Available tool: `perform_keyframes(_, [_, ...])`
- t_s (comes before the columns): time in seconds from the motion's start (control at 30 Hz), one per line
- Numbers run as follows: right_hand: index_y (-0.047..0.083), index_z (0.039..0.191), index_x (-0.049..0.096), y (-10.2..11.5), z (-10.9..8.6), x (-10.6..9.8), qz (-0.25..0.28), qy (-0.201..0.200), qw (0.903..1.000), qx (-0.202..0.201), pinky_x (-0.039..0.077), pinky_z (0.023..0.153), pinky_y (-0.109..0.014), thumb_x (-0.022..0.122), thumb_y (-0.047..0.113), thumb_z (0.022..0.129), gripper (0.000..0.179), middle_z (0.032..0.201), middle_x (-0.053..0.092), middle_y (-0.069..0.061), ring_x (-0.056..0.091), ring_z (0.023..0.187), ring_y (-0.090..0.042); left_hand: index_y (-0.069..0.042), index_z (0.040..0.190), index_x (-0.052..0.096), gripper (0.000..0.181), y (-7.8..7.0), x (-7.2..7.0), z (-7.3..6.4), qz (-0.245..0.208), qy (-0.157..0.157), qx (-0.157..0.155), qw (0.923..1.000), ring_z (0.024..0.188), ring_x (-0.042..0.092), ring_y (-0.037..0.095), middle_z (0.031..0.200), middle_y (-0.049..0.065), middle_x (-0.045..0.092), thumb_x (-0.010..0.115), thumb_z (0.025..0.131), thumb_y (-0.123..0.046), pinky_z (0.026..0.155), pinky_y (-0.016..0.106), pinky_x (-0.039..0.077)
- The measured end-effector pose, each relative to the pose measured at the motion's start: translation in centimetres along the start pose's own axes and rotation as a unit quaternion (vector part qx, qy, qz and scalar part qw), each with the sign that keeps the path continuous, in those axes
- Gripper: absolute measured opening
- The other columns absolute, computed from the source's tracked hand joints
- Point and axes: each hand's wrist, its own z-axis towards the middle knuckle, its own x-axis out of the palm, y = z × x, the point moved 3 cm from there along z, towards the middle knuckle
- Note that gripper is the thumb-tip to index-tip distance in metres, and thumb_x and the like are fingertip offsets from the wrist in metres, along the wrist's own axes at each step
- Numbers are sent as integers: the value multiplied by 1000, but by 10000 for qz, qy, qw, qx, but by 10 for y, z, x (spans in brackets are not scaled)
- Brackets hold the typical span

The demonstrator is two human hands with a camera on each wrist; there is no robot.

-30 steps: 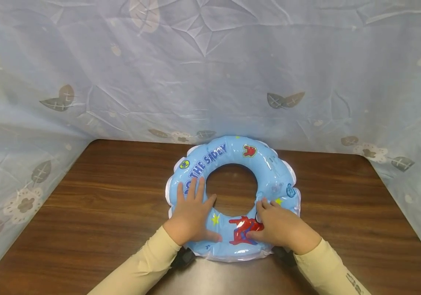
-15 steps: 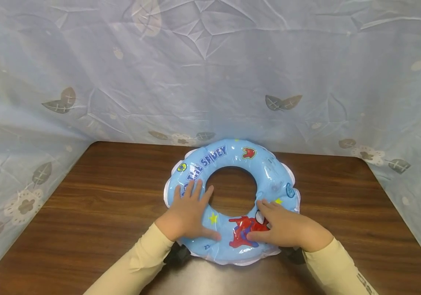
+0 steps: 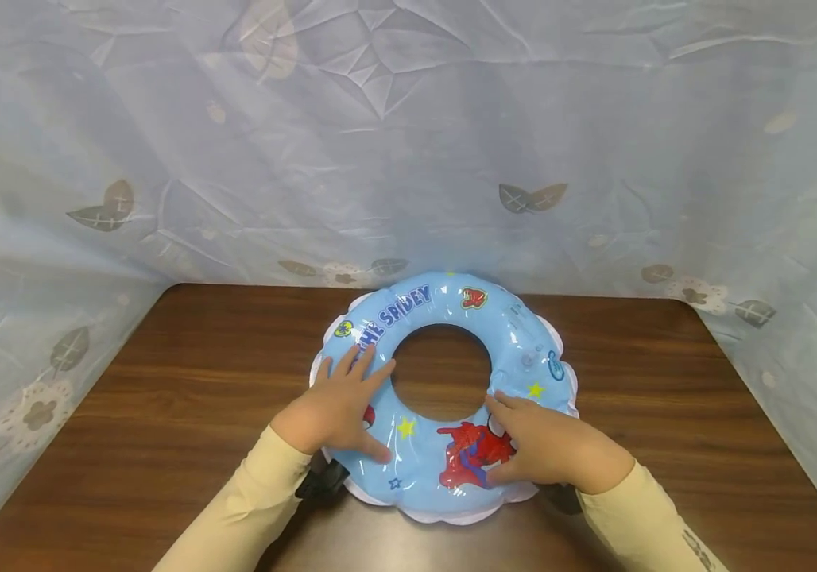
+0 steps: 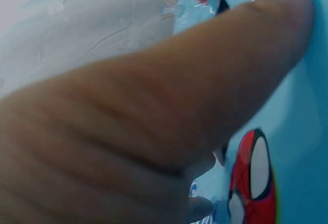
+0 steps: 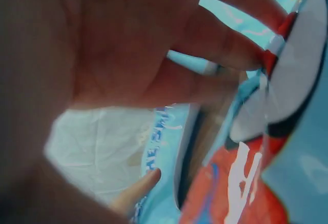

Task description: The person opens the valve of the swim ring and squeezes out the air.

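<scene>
A light blue inflatable swim ring (image 3: 423, 481) with a white scalloped edge lies on the table, printed with red cartoon figures, yellow stars and lettering. On its left side rests my left hand (image 3: 337, 413), fingers spread and fairly straight, thumb pointing toward the near part. My right hand (image 3: 551, 445) touches the lower right side beside the large red figure, its fingertips at the ring's inner edge. In the left wrist view the thumb (image 4: 215, 85) stretches over the blue vinyl near a printed red face. The right wrist view shows extended fingers reaching a creased, printed part of the ring.
The brown wood-grain table (image 3: 187, 397) extends on both sides of the ring. A pale grey-blue cloth (image 3: 408, 175) with leaf and flower prints hangs behind and at the sides. Dark wrist mounts (image 3: 323, 479) sit under the wrists.
My left hand has slid left toward the ring's outer edge, uncovering part of a red print. The right hand stays on the lower right side. The whole view has shifted slightly.
</scene>
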Motion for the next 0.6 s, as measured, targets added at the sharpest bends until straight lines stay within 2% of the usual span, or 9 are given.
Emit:
perform_keyframes(0.17, [1,144,51,0,8,6,5,-11,9999,150,55,99,-50,95,36,69,94,128,63,-9,59,122,-29,-14,163,33,121,2,8,3,143,-7,-84,9999,157,8,45,171,20,14,89,68,-63,121,70,8])
perform_keyframes(0.3, [-3,143,54,-2,11,8,-175,21,9998,36,51,104,-52,92,38,74,89,141,60,-17,55,131,-35,-14,163,33,120,0,11,6,262,-8,-164,9995,158,7,45,172,20,13,88,69,-64,121,71,8])
perform_keyframes(0.4, [-2,147,54,-2,11,8,-334,39,9994,-22,45,110,-56,87,41,78,88,155,49,-20,46,142,-42,-13,163,33,120,-3,14,9,456,-22,-190,9988,158,6,45,172,21,12,87,70,-65,120,71,9])
perform_keyframes(0.6, [-4,144,57,-1,13,8,-588,-6,9982,-141,40,113,-60,84,44,80,84,152,50,-26,45,141,-50,-8,161,37,117,-10,17,9,745,-221,-146,9969,157,9,47,170,24,14,85,72,-67,120,71,12])
